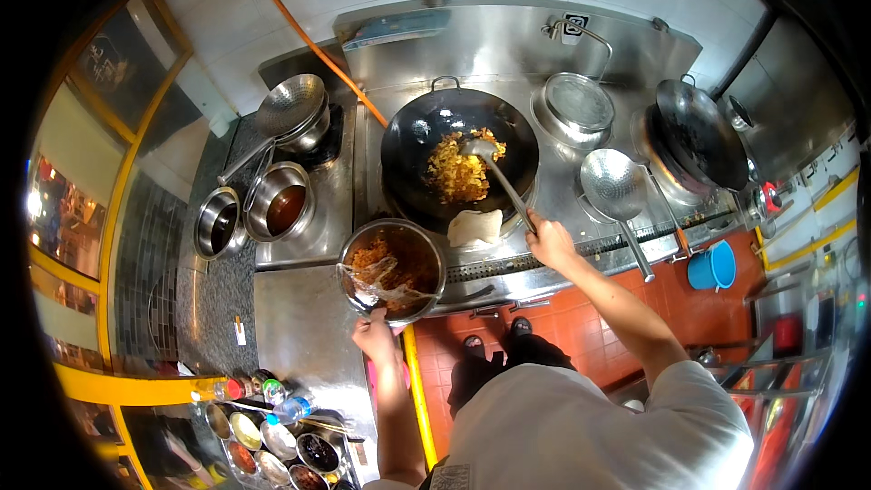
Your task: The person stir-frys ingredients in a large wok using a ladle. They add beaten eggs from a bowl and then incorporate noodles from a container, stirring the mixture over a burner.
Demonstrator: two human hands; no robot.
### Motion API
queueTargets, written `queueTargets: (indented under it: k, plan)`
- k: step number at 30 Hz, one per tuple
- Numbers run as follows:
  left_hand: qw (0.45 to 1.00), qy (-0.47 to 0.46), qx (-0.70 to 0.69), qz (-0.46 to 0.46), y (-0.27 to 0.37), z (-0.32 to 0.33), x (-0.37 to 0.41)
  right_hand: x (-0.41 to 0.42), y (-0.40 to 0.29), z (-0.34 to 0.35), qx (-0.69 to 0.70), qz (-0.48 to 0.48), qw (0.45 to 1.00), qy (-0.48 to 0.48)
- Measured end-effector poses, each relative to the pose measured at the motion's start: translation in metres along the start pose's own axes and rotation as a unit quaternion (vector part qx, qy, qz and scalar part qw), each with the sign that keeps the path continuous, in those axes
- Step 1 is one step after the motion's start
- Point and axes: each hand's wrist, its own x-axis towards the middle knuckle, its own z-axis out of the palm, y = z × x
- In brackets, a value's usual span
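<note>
My right hand (550, 241) grips the handle of a metal wok ladle (507, 184), whose head rests in yellow and orange-brown food (454, 173). That food lies in the middle of a black wok (408, 150) on the range. A folded off-white cloth (474, 227) covers part of the wok's near rim. With my left hand (376, 340) I hold the near rim of a steel bowl (441, 272). The bowl contains reddish-brown food (371, 257), partly covered by crumpled clear plastic film (378, 284). It sits just left of the wok, at the counter's edge.
Steel bowls of dark liquid (224, 221) and reddish-brown liquid (287, 209) stand left, near a colander (291, 105). At right are a perforated skimmer (612, 184), a second wok (704, 133) and a blue bucket (712, 265). Several seasoning containers (277, 439) fill the lower left. An orange hose (306, 37) hangs behind.
</note>
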Motion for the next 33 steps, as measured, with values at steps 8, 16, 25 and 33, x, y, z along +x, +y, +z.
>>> queueTargets:
  k: [8, 16, 25, 33]
  plan:
    - [0.985, -0.16, 0.036, -0.055, -0.019, 0.109, -0.059, -0.037, 0.021, -0.026, -0.025, -0.045, 0.977, 0.206]
    - [0.923, -0.357, 0.057, -0.133, -0.107, 0.242, -0.2, -0.112, 0.061, -0.145, -0.063, -0.048, 0.982, 0.17]
    - [0.782, -0.54, 0.246, -0.191, -0.227, 0.345, -0.417, -0.246, 0.324, -0.264, 0.067, 0.211, 0.934, 0.28]
    - [0.688, -0.587, 0.332, -0.267, -0.37, 0.413, -0.559, -0.39, 0.53, -0.314, 0.104, 0.409, 0.744, 0.519]
